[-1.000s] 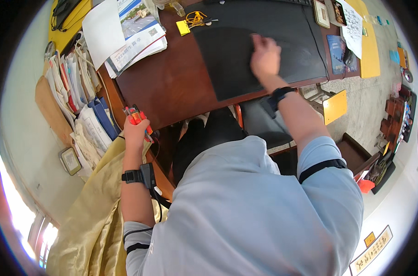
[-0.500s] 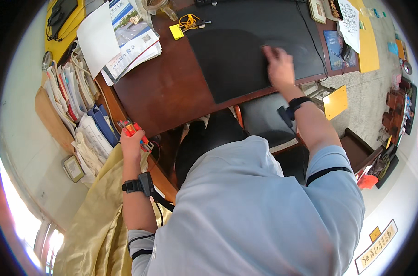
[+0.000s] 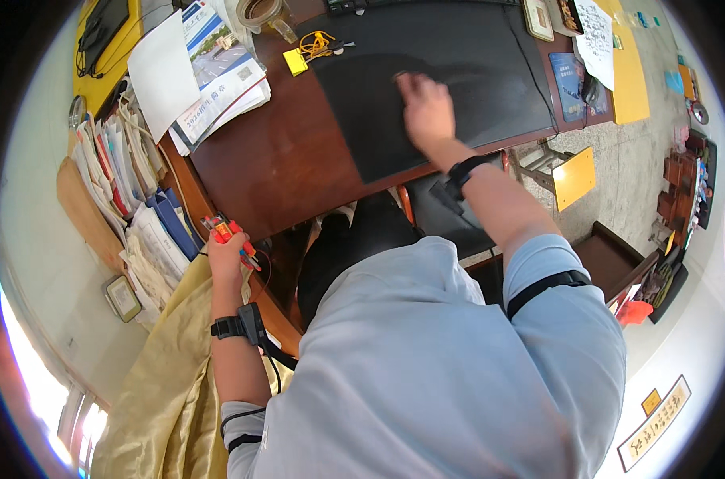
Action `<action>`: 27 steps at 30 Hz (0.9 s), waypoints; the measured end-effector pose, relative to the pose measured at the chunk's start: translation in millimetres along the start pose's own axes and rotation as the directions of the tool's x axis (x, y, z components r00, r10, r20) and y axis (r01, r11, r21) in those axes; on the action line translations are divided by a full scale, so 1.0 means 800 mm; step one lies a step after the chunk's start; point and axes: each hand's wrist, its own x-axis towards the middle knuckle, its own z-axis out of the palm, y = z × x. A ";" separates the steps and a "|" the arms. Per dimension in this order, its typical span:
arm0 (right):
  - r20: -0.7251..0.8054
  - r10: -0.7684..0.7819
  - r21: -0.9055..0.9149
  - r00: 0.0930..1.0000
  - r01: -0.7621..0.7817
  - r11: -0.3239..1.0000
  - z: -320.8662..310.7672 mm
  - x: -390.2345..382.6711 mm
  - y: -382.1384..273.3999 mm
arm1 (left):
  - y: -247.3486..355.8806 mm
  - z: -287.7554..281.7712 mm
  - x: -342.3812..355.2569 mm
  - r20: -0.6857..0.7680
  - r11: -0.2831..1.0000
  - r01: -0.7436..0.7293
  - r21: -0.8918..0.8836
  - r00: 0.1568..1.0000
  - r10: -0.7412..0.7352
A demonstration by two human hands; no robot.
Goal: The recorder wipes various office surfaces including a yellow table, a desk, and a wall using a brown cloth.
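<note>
My left hand (image 3: pixel 225 254) is closed around a bundle of red pen-like things (image 3: pixel 226 229), with some metal-looking and dark ends below the fingers; their exact kind is too small to tell. It is beside the desk's near left corner. Over the black desk mat (image 3: pixel 354 128) reaches my right hand (image 3: pixel 428 112), slightly blurred, its fingers drawn together. A small dark speck shows at its fingertips, too tiny to name. Left of that hand, a yellow cord with keys (image 3: pixel 318 44) and a yellow tag (image 3: pixel 295 61) lie at the mat's edge.
Brochures and papers (image 3: pixel 219 104) cover the desk's far left, near a glass cup (image 3: pixel 260 11). Folders and files (image 3: pixel 147 191) stand on the left. A mouse (image 3: pixel 590 89) sits at right. A black chair (image 3: pixel 438 211) and an open drawer (image 3: pixel 610 251) are near me.
My right hand has moved left across the mat, fingers still drawn together. My left hand keeps its hold on the red bundle and has barely moved. The view has shifted slightly.
</note>
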 end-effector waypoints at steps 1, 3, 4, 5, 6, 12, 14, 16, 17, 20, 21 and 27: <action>0.054 -0.070 0.087 0.996 0.065 0.994 -0.002 -0.008 -0.025 | 0.004 0.005 0.001 0.005 1.000 -0.005 0.000 1.000 0.005; 0.051 -0.220 0.119 0.974 0.213 0.970 0.007 -0.032 -0.044 | 0.014 0.013 0.003 0.045 1.000 -0.006 0.013 0.999 0.006; 0.060 -0.236 0.161 0.970 0.224 0.961 0.002 -0.034 -0.044 | 0.017 0.016 0.002 0.043 1.000 -0.007 0.014 0.999 0.006; 0.068 -0.252 0.203 0.965 0.234 0.951 -0.003 -0.035 -0.042 | 0.021 0.021 0.003 0.040 1.000 -0.026 0.009 0.999 0.026; 0.067 -0.252 0.203 0.965 0.235 0.951 -0.009 -0.036 -0.036 | 0.025 0.024 0.004 0.038 0.999 -0.045 0.004 0.998 0.045; 0.058 -0.172 0.046 0.983 0.169 0.984 -0.035 -0.054 0.074 | 0.046 0.034 0.005 0.056 0.998 -0.037 0.056 0.998 0.034; 0.075 0.014 -0.075 0.997 -0.009 0.997 -0.054 -0.051 0.127 | 0.044 0.036 0.005 0.046 0.997 -0.031 0.065 0.999 0.028; -0.016 0.193 -0.230 0.981 -0.192 0.954 -0.056 -0.056 0.188 | 0.040 0.035 0.010 0.040 0.997 -0.029 0.077 0.999 0.026; -0.081 0.256 -0.294 0.963 -0.269 0.917 -0.047 -0.060 0.210 | 0.034 0.033 0.012 0.043 0.996 -0.033 0.086 0.999 0.030; -0.181 0.386 -0.220 0.905 -0.420 0.881 -0.023 -0.048 0.222 | 0.035 0.038 0.009 0.057 0.995 -0.042 0.093 0.998 0.037; -0.183 0.382 -0.215 0.906 -0.416 0.884 -0.015 -0.042 0.221 | 0.036 0.038 0.007 0.069 0.995 -0.042 0.094 0.997 0.036; -0.111 0.153 0.018 0.982 -0.152 0.988 0.013 0.039 0.081 | 0.026 0.028 -0.004 0.028 0.996 -0.014 0.088 1.000 0.011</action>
